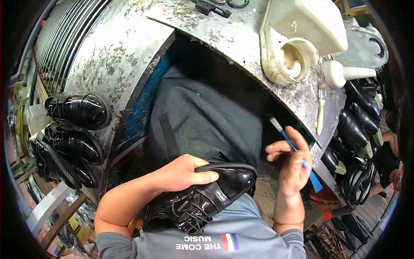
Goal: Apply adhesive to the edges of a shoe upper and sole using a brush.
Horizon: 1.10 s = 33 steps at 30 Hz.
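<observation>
My left hand (184,173) is closed around the edge of a glossy black lace-up shoe (215,199), its thumb pressed near the sole. The shoe lies tilted on its side across my lap, toe pointing up to the right. To the right of the shoe, my right hand (294,168) holds a blue-handled paintbrush (285,136) between thumb and fingers. Its bristles point up and left, away from the shoe, and the wide end of the handle sticks out below the hand. Some of the fingers are lifted off the handle.
On the stained metal bench stand a cut-open white container (302,58), a white squeeze bottle (345,74) and another brush (321,110). Black shoes (79,110) sit at the left edge. More black shoes (353,129) are stacked at right, near another person's arm (390,142).
</observation>
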{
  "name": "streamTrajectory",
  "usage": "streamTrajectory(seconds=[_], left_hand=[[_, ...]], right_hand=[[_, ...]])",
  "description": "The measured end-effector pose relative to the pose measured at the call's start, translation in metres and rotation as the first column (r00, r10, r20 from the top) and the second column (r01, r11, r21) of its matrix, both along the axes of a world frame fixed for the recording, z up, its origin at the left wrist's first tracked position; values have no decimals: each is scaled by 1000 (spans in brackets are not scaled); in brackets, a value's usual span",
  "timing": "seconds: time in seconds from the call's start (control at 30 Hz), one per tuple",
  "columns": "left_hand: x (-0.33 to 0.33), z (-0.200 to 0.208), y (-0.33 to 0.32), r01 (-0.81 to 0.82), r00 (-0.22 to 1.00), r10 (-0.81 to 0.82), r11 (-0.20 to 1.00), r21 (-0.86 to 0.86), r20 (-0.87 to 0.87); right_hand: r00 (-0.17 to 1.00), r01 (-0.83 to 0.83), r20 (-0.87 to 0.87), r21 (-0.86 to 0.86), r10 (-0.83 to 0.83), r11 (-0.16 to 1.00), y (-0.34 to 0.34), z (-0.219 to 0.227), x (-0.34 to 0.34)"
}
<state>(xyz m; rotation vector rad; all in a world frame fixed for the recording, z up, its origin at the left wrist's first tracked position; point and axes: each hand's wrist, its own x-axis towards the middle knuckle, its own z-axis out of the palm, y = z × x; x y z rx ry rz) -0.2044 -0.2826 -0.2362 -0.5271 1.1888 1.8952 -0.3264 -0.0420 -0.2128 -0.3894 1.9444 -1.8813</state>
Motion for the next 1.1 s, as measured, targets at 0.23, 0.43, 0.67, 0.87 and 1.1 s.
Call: streamTrajectory(seconds=[0.23, 0.43, 0.67, 0.87, 1.1], left_hand=[[-2, 0, -2, 4, 996, -9, 999, 44, 94], [3, 1, -5, -6, 994, 1, 999, 37, 112], [2, 4, -4, -30, 995, 26, 999, 42, 95], [6, -6, -4, -15, 999, 13, 997, 74, 30], [2, 1, -6, 20, 999, -25, 990, 141, 34]], right_hand=[[886, 231, -429, 75, -178, 970, 3, 29, -55], [915, 269, -360, 209, -182, 940, -7, 37, -96], [833, 280, -553, 437, 10, 855, -20, 23, -118], [853, 296, -495, 198, -165, 935, -14, 36, -99], [1000, -12, -27, 22, 12, 1000, -7, 28, -47]])
